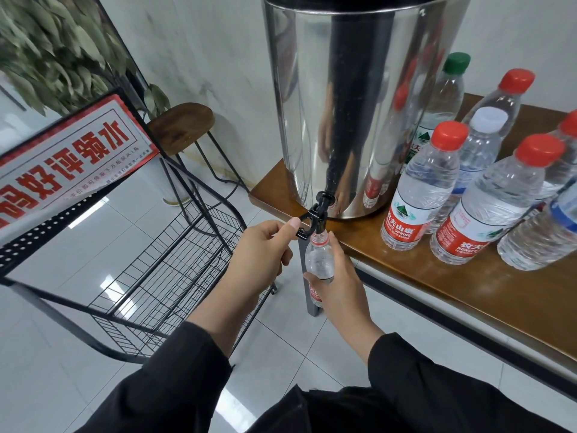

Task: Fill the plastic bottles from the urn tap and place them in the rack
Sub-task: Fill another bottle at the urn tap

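— Bottle (319,260) position?
— Our right hand (335,278) grasps it upright, open mouth pointing up beneath the black tap (315,218), off the table (437,276) edge. Our left hand (260,250) pinches the tap lever.
— Markings?
— Red label, unreadable. We read "NONGFU SPRING" on a capped bottle (420,189) beside the urn (349,98).

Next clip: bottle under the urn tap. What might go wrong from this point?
The bottle has a narrow mouth right under the tap, held off the table edge by the right hand alone; a small drift could send water onto the floor tiles. The left hand grips the tap lever, so a late release could overfill it.
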`<control>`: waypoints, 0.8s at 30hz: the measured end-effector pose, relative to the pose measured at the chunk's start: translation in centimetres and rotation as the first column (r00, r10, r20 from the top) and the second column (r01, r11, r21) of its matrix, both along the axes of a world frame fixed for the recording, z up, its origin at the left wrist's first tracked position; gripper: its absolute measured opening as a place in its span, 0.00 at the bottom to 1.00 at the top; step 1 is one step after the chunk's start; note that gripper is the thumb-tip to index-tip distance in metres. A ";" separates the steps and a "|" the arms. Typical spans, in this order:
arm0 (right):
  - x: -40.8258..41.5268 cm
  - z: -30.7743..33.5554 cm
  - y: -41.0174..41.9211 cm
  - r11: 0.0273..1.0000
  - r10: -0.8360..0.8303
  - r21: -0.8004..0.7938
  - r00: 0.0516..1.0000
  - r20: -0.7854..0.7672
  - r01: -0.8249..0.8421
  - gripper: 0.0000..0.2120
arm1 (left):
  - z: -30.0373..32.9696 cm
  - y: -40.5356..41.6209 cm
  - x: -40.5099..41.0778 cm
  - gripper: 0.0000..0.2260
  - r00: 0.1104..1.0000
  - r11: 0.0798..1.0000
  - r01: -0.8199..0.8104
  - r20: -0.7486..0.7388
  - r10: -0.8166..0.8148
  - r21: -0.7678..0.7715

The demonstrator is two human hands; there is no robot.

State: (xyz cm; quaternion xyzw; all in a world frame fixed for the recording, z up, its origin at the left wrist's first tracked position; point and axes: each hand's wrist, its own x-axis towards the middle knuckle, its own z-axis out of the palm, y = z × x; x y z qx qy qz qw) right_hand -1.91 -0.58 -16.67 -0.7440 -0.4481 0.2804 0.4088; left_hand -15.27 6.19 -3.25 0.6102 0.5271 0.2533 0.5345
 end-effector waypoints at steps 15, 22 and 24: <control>-0.1 0.2 0.0 1.000 -0.004 0.006 1.000 -0.030 0.004 0.47 | 0.0 -0.2 0.1 0.18 1.000 1.000 -0.003 0.015 0.003 -0.002; 0.0 0.1 0.1 1.000 0.002 0.001 0.999 -0.052 -0.002 0.47 | 0.0 -0.1 0.1 0.17 1.000 1.000 -0.007 0.025 0.008 -0.010; 0.0 0.0 0.1 1.000 0.003 0.003 0.999 -0.049 -0.003 0.47 | -0.1 -0.1 0.1 0.18 1.000 1.000 -0.008 0.025 0.008 -0.012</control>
